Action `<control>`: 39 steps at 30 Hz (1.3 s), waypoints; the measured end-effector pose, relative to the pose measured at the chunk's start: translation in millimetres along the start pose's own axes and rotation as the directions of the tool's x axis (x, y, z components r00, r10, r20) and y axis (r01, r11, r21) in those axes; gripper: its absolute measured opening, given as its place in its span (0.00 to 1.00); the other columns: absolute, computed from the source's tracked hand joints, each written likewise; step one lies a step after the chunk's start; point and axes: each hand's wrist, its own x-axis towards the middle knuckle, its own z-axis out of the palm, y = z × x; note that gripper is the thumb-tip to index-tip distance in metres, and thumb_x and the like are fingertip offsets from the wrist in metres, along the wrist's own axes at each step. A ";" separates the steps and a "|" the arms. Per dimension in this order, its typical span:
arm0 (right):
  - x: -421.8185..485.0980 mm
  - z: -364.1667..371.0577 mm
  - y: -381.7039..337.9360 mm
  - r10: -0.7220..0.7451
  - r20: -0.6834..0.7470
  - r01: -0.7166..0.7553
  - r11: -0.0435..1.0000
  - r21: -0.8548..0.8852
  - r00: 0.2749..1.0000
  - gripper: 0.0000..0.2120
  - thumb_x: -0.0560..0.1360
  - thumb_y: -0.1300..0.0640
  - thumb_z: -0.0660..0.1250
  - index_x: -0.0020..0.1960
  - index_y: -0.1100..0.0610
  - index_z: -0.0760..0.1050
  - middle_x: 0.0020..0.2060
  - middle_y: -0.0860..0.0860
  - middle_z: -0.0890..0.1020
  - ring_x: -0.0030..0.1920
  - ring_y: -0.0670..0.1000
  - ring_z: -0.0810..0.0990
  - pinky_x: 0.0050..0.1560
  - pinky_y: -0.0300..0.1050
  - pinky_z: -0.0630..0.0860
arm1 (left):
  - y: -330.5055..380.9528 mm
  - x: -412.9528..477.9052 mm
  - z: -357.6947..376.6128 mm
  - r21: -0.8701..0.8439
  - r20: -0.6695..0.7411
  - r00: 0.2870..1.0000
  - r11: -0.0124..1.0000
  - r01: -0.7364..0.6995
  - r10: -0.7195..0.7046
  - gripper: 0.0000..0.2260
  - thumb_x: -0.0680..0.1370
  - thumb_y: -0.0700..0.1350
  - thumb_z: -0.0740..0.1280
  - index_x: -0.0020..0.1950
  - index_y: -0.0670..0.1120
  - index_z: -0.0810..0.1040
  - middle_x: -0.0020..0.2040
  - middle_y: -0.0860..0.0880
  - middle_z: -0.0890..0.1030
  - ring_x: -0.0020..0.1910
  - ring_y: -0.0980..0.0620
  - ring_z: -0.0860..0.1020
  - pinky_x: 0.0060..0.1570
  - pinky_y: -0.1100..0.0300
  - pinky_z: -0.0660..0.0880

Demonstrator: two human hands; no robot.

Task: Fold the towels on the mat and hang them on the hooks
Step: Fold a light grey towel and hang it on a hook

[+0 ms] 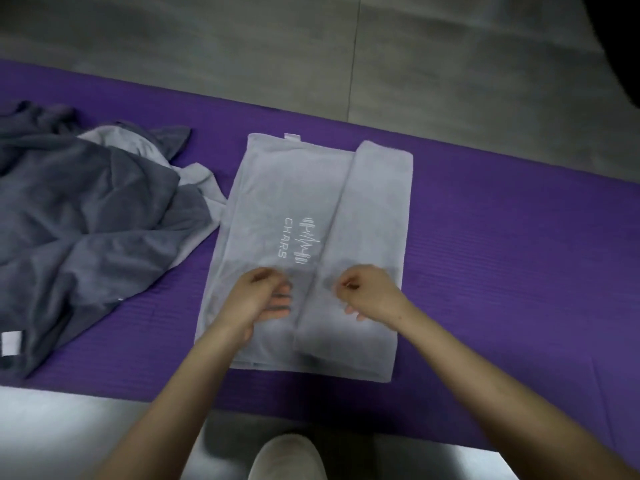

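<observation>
Showing "CHARS" lettering (286,237): grey towel (277,181) on purple mat (491,244).

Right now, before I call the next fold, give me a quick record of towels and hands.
mat: purple
light towel: flat on mat, right side folded over the middle, logo showing
left hand: over towel's near end, left of the fold edge
right hand: over the folded part, near end
grip: too blurred to tell for either hand
pile: dark towels crumpled at left, unfolded
hooks: not in view

Purple mat (485,237) — pale towel (277,188), dark towels (86,202)
</observation>
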 end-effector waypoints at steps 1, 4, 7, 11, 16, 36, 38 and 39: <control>10.9 -9.5 -2.0 -0.016 -0.130 0.013 1.000 -0.025 0.991 0.11 0.76 0.57 0.63 0.44 0.63 0.78 0.39 0.59 0.83 0.41 0.59 0.83 0.40 0.50 0.79 | -0.6 3.7 2.0 0.010 -0.011 1.000 1.000 -0.001 0.001 0.06 0.78 0.42 0.63 0.48 0.41 0.77 0.46 0.40 0.79 0.41 0.45 0.79 0.45 0.50 0.79; 47.8 -40.7 -15.6 -0.021 -0.453 -0.037 0.992 -0.117 0.891 0.11 0.77 0.52 0.62 0.47 0.58 0.79 0.42 0.52 0.83 0.44 0.51 0.80 0.40 0.43 0.71 | -0.4 10.7 10.1 0.047 -0.012 1.000 0.999 -0.010 0.010 0.05 0.78 0.39 0.62 0.44 0.42 0.75 0.41 0.41 0.76 0.37 0.46 0.76 0.37 0.56 0.79; 93.7 -58.8 -28.1 -0.017 -0.559 -0.059 0.991 -0.117 0.829 0.13 0.78 0.49 0.61 0.55 0.56 0.77 0.49 0.51 0.82 0.50 0.52 0.79 0.43 0.40 0.67 | -1.2 18.3 18.6 0.183 -0.002 0.998 0.982 -0.055 0.056 0.06 0.78 0.38 0.61 0.43 0.41 0.76 0.39 0.40 0.76 0.36 0.47 0.75 0.33 0.59 0.78; 145.9 -66.7 -42.3 0.015 -0.609 -0.108 0.987 -0.117 0.793 0.16 0.77 0.46 0.61 0.56 0.57 0.75 0.53 0.52 0.80 0.55 0.54 0.78 0.45 0.41 0.66 | -4.0 26.9 25.3 0.344 -0.026 0.992 0.932 -0.110 0.126 0.05 0.76 0.39 0.63 0.44 0.40 0.78 0.40 0.41 0.80 0.35 0.47 0.79 0.37 0.54 0.81; 189.5 -65.3 -41.5 0.193 -0.616 -0.198 0.978 0.061 0.764 0.28 0.71 0.36 0.64 0.58 0.57 0.74 0.56 0.53 0.78 0.56 0.55 0.77 0.48 0.45 0.72 | -13.0 33.0 31.4 0.375 -0.045 0.988 0.919 -0.123 0.151 0.04 0.74 0.43 0.69 0.40 0.48 0.77 0.38 0.43 0.82 0.36 0.44 0.82 0.39 0.50 0.81; 149.5 -80.4 -56.9 0.160 -0.662 0.447 0.620 0.645 0.733 0.12 0.73 0.60 0.70 0.35 0.53 0.71 0.28 0.46 0.72 0.27 0.42 0.69 0.32 0.36 0.69 | -3.1 -0.1 15.7 0.170 0.090 0.973 0.960 -0.224 0.212 0.03 0.74 0.38 0.70 0.41 0.43 0.78 0.38 0.46 0.77 0.36 0.53 0.76 0.35 0.58 0.77; 150.9 -72.5 -87.4 0.069 -0.654 0.466 0.645 0.605 0.754 0.11 0.72 0.60 0.71 0.34 0.54 0.72 0.27 0.47 0.73 0.26 0.43 0.70 0.33 0.40 0.71 | -0.6 -13.0 -6.1 0.067 0.037 0.978 0.976 -0.209 0.207 0.04 0.74 0.36 0.68 0.41 0.43 0.77 0.37 0.47 0.76 0.34 0.53 0.76 0.30 0.63 0.76; 154.1 -63.5 -105.2 0.045 -0.625 0.450 0.654 0.608 0.779 0.11 0.72 0.60 0.71 0.34 0.54 0.72 0.27 0.47 0.73 0.27 0.45 0.71 0.33 0.42 0.72 | -1.5 -16.6 -19.7 0.033 -0.013 0.979 0.978 -0.204 0.205 0.05 0.75 0.35 0.68 0.40 0.43 0.76 0.36 0.48 0.75 0.33 0.54 0.75 0.28 0.64 0.75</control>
